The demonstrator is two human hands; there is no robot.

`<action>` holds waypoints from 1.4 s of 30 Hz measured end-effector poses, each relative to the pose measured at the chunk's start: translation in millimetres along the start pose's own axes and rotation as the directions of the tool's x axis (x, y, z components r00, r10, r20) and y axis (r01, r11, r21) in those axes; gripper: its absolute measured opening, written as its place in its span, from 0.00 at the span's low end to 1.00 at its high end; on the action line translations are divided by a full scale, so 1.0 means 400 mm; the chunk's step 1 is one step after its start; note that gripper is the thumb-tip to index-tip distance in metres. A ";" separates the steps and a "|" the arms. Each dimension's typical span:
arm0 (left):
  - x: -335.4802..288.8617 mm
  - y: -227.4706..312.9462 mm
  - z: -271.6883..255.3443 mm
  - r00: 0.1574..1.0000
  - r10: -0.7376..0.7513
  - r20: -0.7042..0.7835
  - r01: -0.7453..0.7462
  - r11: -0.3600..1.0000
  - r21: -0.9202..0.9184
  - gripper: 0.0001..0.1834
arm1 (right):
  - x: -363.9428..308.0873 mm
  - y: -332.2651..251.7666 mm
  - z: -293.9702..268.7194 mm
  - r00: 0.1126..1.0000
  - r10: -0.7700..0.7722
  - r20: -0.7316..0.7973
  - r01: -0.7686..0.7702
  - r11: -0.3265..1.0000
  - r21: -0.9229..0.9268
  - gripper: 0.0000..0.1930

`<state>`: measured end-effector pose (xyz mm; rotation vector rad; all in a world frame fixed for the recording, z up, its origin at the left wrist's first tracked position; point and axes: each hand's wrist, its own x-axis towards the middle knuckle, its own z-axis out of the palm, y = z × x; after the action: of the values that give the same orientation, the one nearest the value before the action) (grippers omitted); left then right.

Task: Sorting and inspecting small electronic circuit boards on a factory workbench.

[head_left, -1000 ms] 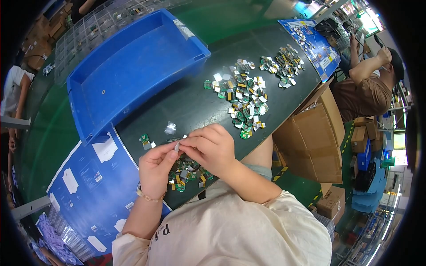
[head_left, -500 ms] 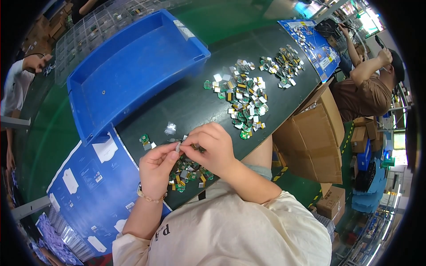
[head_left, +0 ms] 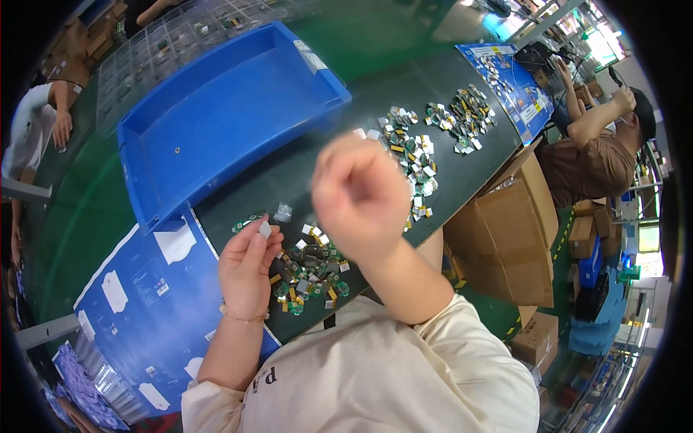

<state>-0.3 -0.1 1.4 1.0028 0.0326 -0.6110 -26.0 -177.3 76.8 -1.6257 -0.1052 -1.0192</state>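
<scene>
Small flat white piece [head_left: 265, 229] pinched by left hand [head_left: 244, 268], near blue plastic bin [head_left: 231, 108]; right hand [head_left: 372, 206] blurred, cannot tell grip; bare dark-green bench [head_left: 289, 177] along bin's near edge.

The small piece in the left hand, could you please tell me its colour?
The small piece looks whitish; it shows in the head view.
</scene>
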 end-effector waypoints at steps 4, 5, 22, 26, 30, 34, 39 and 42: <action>0.005 -0.020 -0.010 1.000 0.005 -0.004 -0.005 1.000 0.024 0.13 | 0.143 0.065 0.023 0.948 -0.242 0.207 0.316 0.631 -0.708 0.13; 0.006 -0.019 -0.012 1.000 0.013 0.003 -0.013 1.000 0.008 0.13 | 0.139 0.061 0.024 0.948 -0.243 0.207 0.316 0.632 -0.708 0.13; -0.017 -0.031 0.005 0.949 -0.083 0.303 0.003 0.967 0.256 0.13 | -0.115 0.041 -0.103 0.754 0.182 0.631 -0.003 0.962 -0.274 0.20; -0.017 -0.027 0.004 0.943 -0.080 0.322 -0.006 0.966 0.258 0.12 | -0.130 0.035 -0.127 0.767 0.325 0.553 -0.139 0.926 -0.352 0.12; -0.016 -0.009 0.011 0.920 -0.170 0.354 0.045 0.941 0.335 0.11 | -0.157 0.058 -0.146 0.814 0.383 0.437 -0.299 0.921 -0.250 0.10; -0.015 -0.009 0.010 0.917 -0.187 0.351 0.060 0.938 0.342 0.12 | -0.167 0.067 -0.165 0.687 0.560 0.462 -0.515 0.825 -0.234 0.07; -0.017 -0.011 0.023 0.911 -0.139 0.389 0.069 0.980 0.189 0.12 | -0.187 0.059 -0.142 0.444 0.799 0.406 -0.857 0.510 -0.067 0.05; -0.012 -0.024 0.001 0.904 -0.143 0.404 0.076 0.981 0.178 0.11 | -0.185 0.046 -0.135 0.427 0.794 0.433 -0.881 0.474 -0.001 0.05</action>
<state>-9.1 -1.8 -4.6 1.0105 -0.3439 -0.9338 -91.3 -196.2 12.7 -1.3482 0.3273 0.1305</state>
